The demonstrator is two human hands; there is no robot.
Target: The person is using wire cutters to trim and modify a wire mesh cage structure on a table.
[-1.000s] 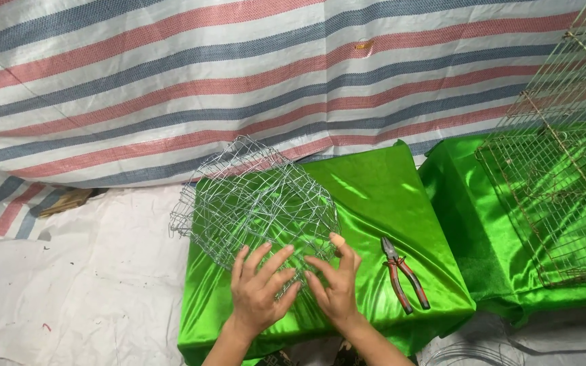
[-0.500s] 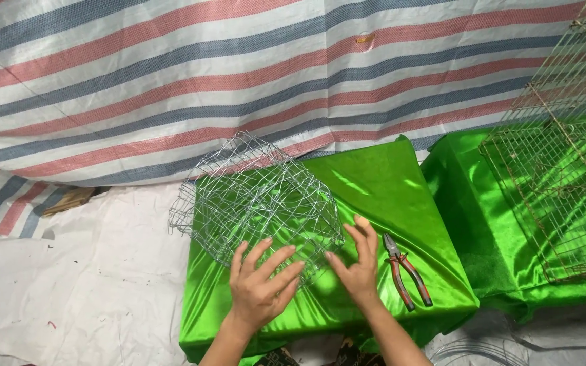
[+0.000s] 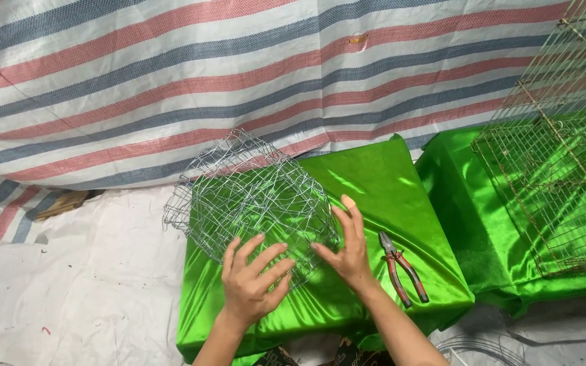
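Head view looking straight down: the left hand [image 3: 251, 281] is spread wide, fingers fanned out, palm pressing flat on the near edge of a crumpled wire mesh piece [image 3: 252, 196]. It isn't gripping anything, just lying on top of the mesh. The right hand [image 3: 347, 247] is open too, fingers together and pointing up and away, its palm side against the right edge of the same mesh, touching rather than clutching.

The mesh sits on a worktop [image 3: 374, 183] draped in shiny green cloth, hanging a little over the worktop's far left corner. Just right of the right hand lie red-handled pliers [image 3: 403, 266], on the cloth and not touching the hand. Further right is a second green-covered block [image 3: 469, 224] with a wire cage [image 3: 551, 176] standing on it. A tarp [image 3: 171, 81] striped in red, blue and white runs across the back, and white sheeting [image 3: 69, 291] covers the floor on the left.

The mesh is a bent, roughly rounded sheet, its longer side running from far left to near right, bulging upward in the middle.
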